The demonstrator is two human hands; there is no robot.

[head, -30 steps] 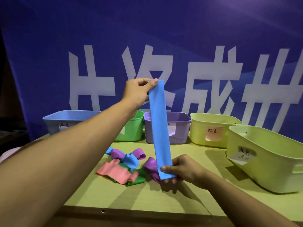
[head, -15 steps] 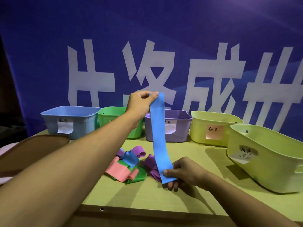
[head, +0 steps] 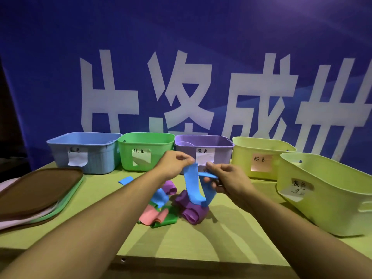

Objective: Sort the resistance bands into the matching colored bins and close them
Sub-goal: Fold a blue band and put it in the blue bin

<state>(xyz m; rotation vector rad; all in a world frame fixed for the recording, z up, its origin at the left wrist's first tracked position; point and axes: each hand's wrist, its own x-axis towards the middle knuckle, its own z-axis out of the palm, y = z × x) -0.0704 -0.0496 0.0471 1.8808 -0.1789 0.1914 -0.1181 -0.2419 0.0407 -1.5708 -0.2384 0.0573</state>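
Observation:
A blue band hangs in a U-shaped fold between my hands above the table. My left hand pinches one end, and my right hand grips the other end close beside it. Under the fold lies a pile of loose bands: purple, pink, green and another blue one. Along the back stand open bins: blue, green, purple and a yellow-green one with a pink label. A larger yellow-green bin stands at the right.
A stack of lids, brown on top with green and pale ones beneath, lies at the table's left edge. A small blue scrap lies before the green bin. A blue banner with white characters hangs behind the bins. The table's front edge is near me.
My left hand has come down from high up and my right hand has risen, bringing the two ends of the blue band together. The stretched band now hangs folded.

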